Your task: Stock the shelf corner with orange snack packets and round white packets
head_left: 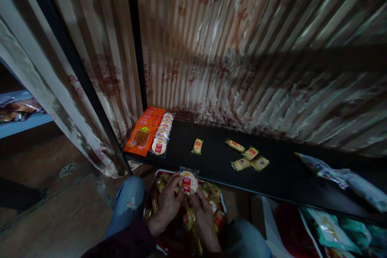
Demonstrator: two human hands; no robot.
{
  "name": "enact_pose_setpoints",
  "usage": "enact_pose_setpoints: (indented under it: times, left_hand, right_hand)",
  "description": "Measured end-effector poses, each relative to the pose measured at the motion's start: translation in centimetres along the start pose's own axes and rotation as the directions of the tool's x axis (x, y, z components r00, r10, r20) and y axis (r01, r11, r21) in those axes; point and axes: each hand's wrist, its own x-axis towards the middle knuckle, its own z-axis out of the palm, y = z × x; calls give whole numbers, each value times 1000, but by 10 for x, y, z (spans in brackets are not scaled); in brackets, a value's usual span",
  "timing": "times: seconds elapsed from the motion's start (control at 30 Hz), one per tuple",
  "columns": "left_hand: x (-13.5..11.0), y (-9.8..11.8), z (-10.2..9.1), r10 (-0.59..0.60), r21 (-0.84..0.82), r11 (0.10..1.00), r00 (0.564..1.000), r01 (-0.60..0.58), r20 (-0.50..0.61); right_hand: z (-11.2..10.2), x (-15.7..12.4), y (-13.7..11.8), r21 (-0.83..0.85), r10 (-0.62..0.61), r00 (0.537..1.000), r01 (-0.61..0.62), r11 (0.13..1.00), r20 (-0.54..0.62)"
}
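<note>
My left hand (167, 205) and my right hand (204, 217) are together just below the front edge of a black shelf (217, 161). Both grip a clear pack of round white rice crackers (188, 182) with a red label, held over a red bag of snack packs (211, 197) between my knees. On the shelf's left end lie an orange snack pack (145, 131) and, beside it, a clear sleeve of the same white crackers (162, 133). One small yellow packet (197, 146) lies alone mid-shelf, and several more yellow packets (247, 157) form a loose group to its right.
Striped, wrinkled fabric (242, 60) lines the back and left side of the shelf unit. Pale bagged goods (347, 177) lie at the shelf's right end. More packaged goods (332, 229) sit below at lower right. A blue shelf with packs (21, 113) shows at far left, above brown floor.
</note>
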Motion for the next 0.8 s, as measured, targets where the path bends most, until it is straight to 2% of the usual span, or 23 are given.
enact_pose_setpoints:
  times: [0.2, 0.4, 0.67, 0.8]
  left_hand:
    - [37, 6, -7, 12, -26, 1000, 998, -13, -57]
    - [77, 6, -8, 21, -30, 999, 992, -25, -124]
    - [122, -4, -4, 39, 68, 997, 997, -35, -61]
    - [142, -3, 0, -12, -10, 1000, 996, 11, -86]
  right_hand:
    - [11, 38, -1, 7, -70, 996, 71, 997, -50]
    - [29, 75, -9, 69, -121, 992, 123, 990, -39]
    - [45, 137, -15, 14, -182, 979, 184, 983, -95]
    - [56, 160, -16, -41, -231, 965, 228, 973, -124]
